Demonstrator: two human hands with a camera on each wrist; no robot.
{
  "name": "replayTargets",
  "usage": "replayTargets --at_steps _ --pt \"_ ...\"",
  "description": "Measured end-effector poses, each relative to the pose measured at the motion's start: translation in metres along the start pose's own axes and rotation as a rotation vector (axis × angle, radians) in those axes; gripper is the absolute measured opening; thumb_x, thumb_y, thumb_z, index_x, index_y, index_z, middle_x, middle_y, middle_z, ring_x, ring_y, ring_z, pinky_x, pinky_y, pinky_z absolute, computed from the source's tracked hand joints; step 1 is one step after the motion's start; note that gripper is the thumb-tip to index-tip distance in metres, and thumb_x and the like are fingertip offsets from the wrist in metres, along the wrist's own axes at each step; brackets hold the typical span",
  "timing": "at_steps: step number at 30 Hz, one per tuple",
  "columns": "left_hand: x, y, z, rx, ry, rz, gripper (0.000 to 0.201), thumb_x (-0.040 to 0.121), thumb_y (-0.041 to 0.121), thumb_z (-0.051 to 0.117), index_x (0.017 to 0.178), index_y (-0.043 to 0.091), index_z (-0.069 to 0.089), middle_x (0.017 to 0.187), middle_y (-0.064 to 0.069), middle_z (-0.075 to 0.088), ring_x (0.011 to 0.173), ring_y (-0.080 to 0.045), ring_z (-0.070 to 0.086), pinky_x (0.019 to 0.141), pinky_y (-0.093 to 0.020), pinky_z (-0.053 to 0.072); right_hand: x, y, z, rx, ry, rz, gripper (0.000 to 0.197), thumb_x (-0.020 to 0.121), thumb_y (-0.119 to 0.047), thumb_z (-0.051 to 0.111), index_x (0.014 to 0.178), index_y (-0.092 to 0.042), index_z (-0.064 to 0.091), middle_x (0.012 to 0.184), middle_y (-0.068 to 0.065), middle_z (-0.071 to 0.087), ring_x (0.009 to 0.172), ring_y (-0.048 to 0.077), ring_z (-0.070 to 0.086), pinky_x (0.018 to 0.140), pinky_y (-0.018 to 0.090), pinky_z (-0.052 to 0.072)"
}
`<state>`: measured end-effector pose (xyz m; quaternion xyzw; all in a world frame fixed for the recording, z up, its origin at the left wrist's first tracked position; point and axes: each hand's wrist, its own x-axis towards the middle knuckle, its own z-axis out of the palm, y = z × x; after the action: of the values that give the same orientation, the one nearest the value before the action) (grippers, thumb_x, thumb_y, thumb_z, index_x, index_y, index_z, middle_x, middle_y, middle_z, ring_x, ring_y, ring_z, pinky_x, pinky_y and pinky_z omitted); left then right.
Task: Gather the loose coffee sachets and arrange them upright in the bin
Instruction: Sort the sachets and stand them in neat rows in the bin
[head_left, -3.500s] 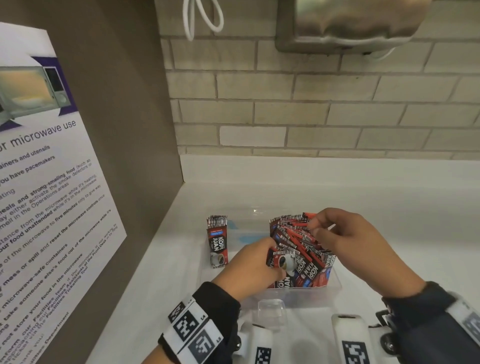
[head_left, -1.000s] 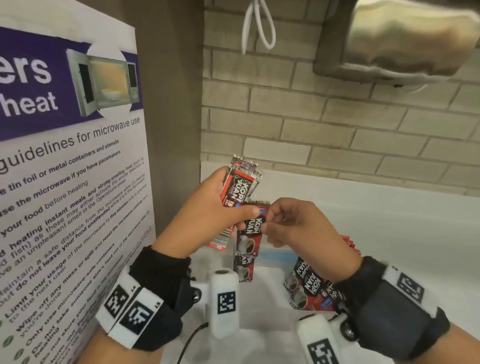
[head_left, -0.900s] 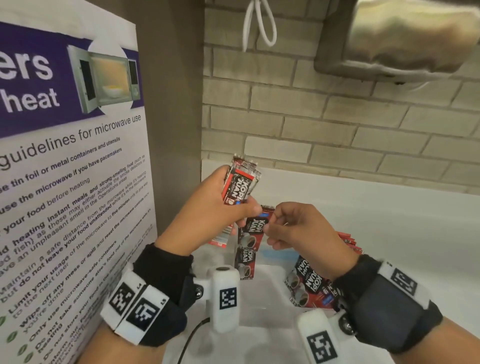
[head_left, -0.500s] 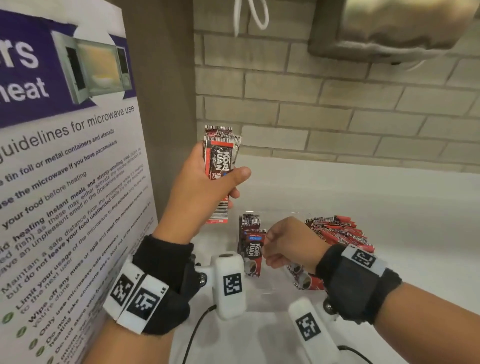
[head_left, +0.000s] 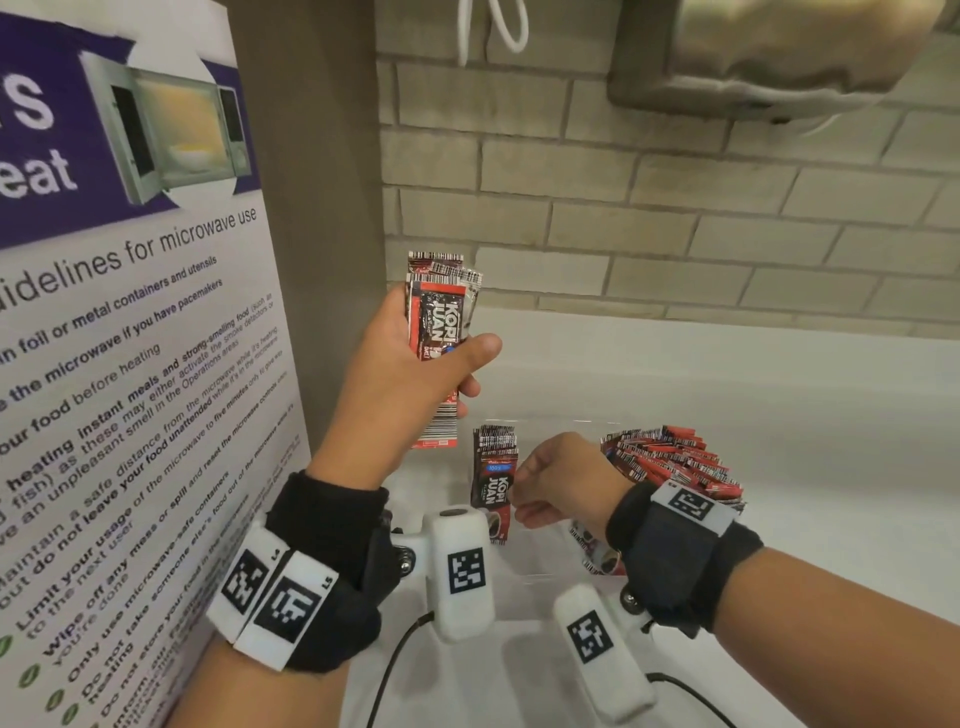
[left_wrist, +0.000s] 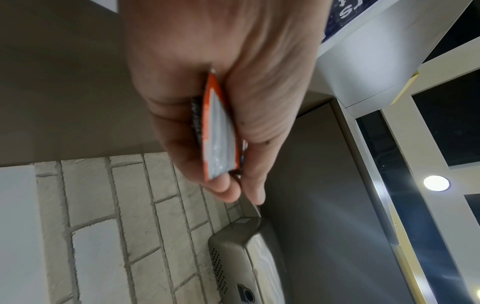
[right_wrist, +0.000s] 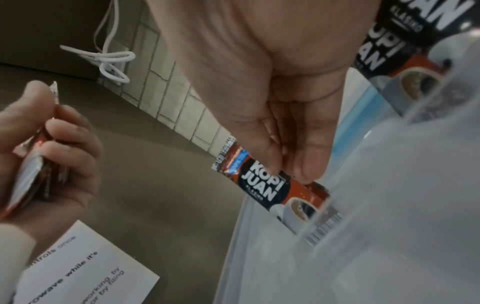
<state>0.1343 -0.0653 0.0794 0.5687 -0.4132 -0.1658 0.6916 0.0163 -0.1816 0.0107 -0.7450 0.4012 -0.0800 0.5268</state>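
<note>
Left hand (head_left: 410, 374) gripped sachet bundle (head_left: 441, 332) frame centre; right hand (head_left: 563, 480) below pinched upright sachet (head_left: 493, 480) in bin (right_wrist: 376, 236).

Both hands up in front, each holding sachets

The left hand (head_left: 410, 374) is raised at centre left of the head view, thumb across the front of a small stack of sachets (head_left: 440, 332) with fingers curled behind; its wrist wears a black band. The right hand (head_left: 558, 480) sits lower, at frame centre, back upward, fingertips (right_wrist: 306, 170) pinching one upright sachet (head_left: 492, 483); its forearm enters from the lower right.
</note>
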Motion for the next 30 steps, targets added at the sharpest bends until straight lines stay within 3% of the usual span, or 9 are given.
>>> replayTargets --at_steps 4,7,13,16,20,25,27,30 --pt "0.000 0.000 0.001 -0.004 0.001 0.000 0.030 0.078 0.021 0.074 0.096 0.030 0.052 0.079 0.001 0.065 0.056 -0.012 0.062 0.050 -0.027 0.051 -0.001 0.003 0.000 0.005 -0.003 -0.013 0.015 0.081 0.007 0.065 0.075 -0.004 0.056 0.075 0.019 0.065 0.061 0.022 0.063 0.068 0.033 0.060" --pt "-0.001 0.002 0.002 -0.019 0.003 -0.004 0.029 0.076 0.035 0.071 0.098 0.028 0.053 0.074 0.004 0.065 0.055 -0.012 0.062 0.049 -0.026 0.050 -0.001 0.005 -0.003 0.013 0.002 -0.029 0.016 0.081 0.010 0.062 0.080 -0.003 0.054 0.074 0.018 0.064 0.061 0.023 0.064 0.068 0.034 0.060" --pt "0.000 0.002 0.003 -0.130 -0.011 -0.063 0.040 0.080 0.059 0.045 0.096 0.023 0.054 0.067 0.000 0.063 0.051 -0.013 0.058 0.043 -0.025 0.047 -0.006 0.005 -0.007 0.009 0.015 -0.068 0.015 0.083 0.009 0.060 0.082 -0.004 0.054 0.080 0.021 0.065 0.060 0.021 0.064 0.063 0.030 0.059" --pt "-0.001 0.000 0.000 -0.323 -0.067 -0.127 0.038 0.099 0.041 0.028 0.101 0.013 0.053 0.067 -0.005 0.062 0.049 -0.016 0.056 0.043 -0.023 0.045 -0.013 0.000 -0.011 0.011 0.066 -0.134 0.014 0.085 0.006 0.055 0.079 -0.006 0.054 0.074 0.014 0.067 0.056 0.017 0.062 0.060 0.028 0.057" --pt "-0.003 -0.001 -0.001 -0.435 -0.110 -0.113 0.035 0.093 0.008 0.020 0.105 0.015 0.053 0.066 -0.008 0.059 0.049 -0.019 0.054 0.043 -0.022 0.044 -0.028 -0.022 -0.018 0.040 0.149 -0.321 0.007 0.087 0.000 0.054 0.084 -0.004 0.058 0.079 0.011 0.065 0.056 0.013 0.059 0.062 0.027 0.054" --pt "-0.003 -0.003 0.009 -0.337 -0.067 -0.094 0.035 0.090 -0.003 0.028 0.105 0.015 0.053 0.068 -0.006 0.062 0.054 -0.018 0.059 0.046 -0.024 0.047 -0.053 -0.055 -0.017 0.201 0.159 -0.544 0.006 0.088 -0.010 0.059 0.083 -0.012 0.060 0.074 0.001 0.064 0.058 0.009 0.059 0.060 0.024 0.051" --pt "-0.003 -0.005 0.013 -0.324 -0.015 -0.082 0.035 0.089 -0.005 0.032 0.104 0.017 0.055 0.071 -0.004 0.064 0.060 -0.015 0.061 0.051 -0.025 0.050 -0.061 -0.060 -0.010 0.192 0.095 -0.549 0.010 0.084 -0.016 0.067 0.086 -0.012 0.058 0.075 0.000 0.062 0.059 0.011 0.059 0.061 0.028 0.052" --pt "-0.004 -0.006 0.019 -0.303 0.026 -0.080 0.033 0.090 -0.004 0.038 0.101 0.021 0.056 0.074 0.000 0.065 0.058 -0.014 0.060 0.054 -0.027 0.051 -0.060 -0.058 -0.001 0.212 0.086 -0.522 0.026 0.077 -0.006 0.074 0.088 -0.013 0.051 0.076 0.005 0.059 0.063 0.021 0.059 0.061 0.034 0.054"
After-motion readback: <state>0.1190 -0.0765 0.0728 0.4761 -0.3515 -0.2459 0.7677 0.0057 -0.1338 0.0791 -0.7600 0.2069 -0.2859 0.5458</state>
